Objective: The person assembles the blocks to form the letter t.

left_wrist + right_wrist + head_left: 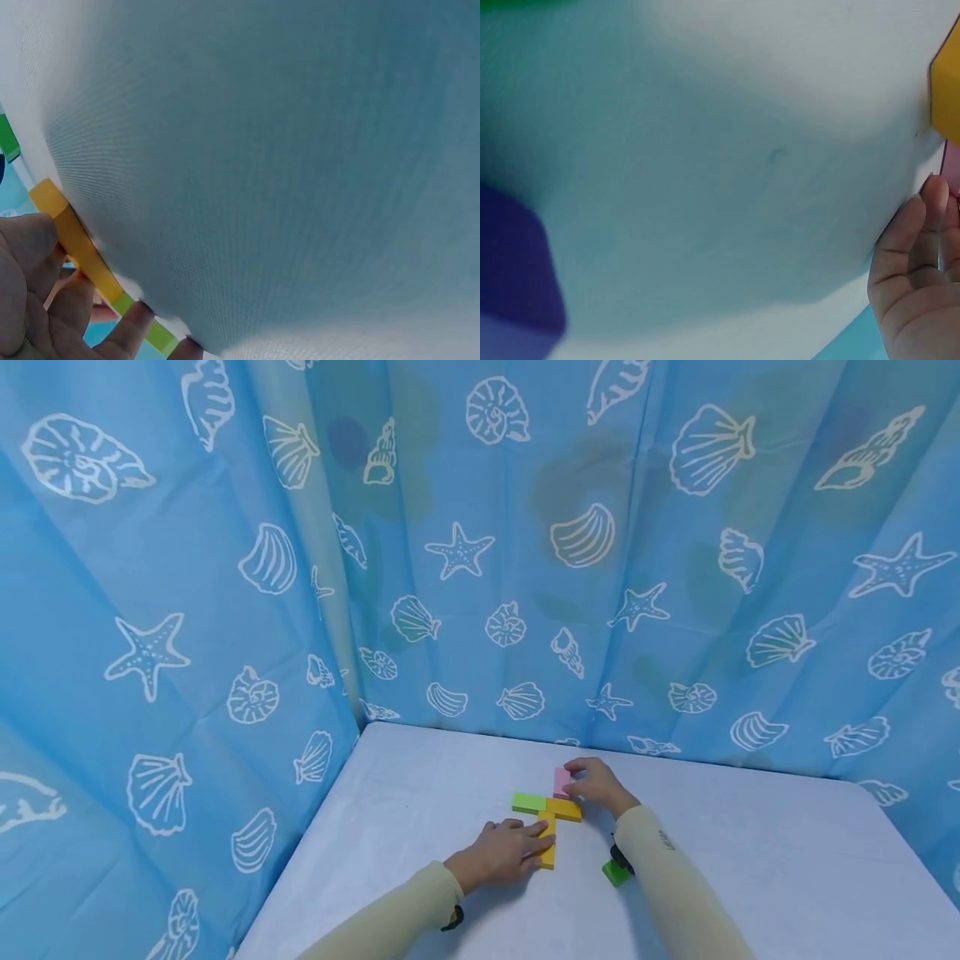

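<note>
Several toy blocks lie joined end to side on the white table. My left hand (504, 852) rests with extended fingers across a long yellow block (548, 858). In the left wrist view its thumb touches a yellow block (82, 247), and fingertips reach a light green block (160, 337). At the far end, my right hand (596, 783) pinches a pink block (562, 782), standing against a second yellow block (564, 810). The light green block (529, 802) lies left of that one. The right wrist view shows the pink block (951, 165) only partly, behind the fingers.
A dark green block (616, 872) lies beneath the right forearm, partly covered. A dark purple shape (517, 262) shows close up in the right wrist view; its kind is unclear. Blue shell-patterned curtains (495, 568) hang along the table's back and left edges.
</note>
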Demonstrator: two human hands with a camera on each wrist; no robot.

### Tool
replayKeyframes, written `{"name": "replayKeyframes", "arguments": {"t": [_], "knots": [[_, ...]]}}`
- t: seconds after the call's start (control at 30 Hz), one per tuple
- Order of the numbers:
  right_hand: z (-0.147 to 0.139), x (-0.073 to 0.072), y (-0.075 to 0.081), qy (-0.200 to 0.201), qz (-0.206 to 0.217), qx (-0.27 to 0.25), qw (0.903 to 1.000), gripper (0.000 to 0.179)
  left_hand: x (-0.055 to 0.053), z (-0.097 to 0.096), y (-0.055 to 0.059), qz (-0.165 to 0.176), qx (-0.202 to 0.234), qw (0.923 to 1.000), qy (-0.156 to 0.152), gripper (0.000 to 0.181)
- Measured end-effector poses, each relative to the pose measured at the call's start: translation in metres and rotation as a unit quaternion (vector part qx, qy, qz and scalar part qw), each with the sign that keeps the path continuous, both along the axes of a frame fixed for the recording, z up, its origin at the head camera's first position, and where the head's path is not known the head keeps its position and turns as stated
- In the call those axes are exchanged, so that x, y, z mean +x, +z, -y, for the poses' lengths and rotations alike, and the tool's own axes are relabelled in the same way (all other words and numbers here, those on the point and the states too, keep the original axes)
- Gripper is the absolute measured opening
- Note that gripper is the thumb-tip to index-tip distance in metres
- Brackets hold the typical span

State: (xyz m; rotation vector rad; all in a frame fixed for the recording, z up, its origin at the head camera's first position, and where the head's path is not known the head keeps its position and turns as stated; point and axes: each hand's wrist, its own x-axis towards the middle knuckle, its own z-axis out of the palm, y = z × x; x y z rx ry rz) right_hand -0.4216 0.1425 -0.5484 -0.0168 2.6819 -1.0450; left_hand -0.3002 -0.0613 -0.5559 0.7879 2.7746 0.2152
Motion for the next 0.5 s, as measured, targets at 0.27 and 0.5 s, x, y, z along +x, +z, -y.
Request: {"name": "replayKeyframes", "arguments": {"t": [0.27, 0.5], "knots": [[-0.0009, -0.0023, -0.0025, 0.007, 0.002, 0.003, 1.0000, 0.052, -0.0016, 0.0011, -0.0032, 0.006, 0.004, 1.0000, 0.005, 0.049], [-0.0048, 0.0016, 0.0010, 0.014, -0.004, -0.009, 0.9999, 0.052, -0.0016, 0.0025, 0.0001, 0.001, 0.003, 1.0000, -0.003, 0.048]]}}
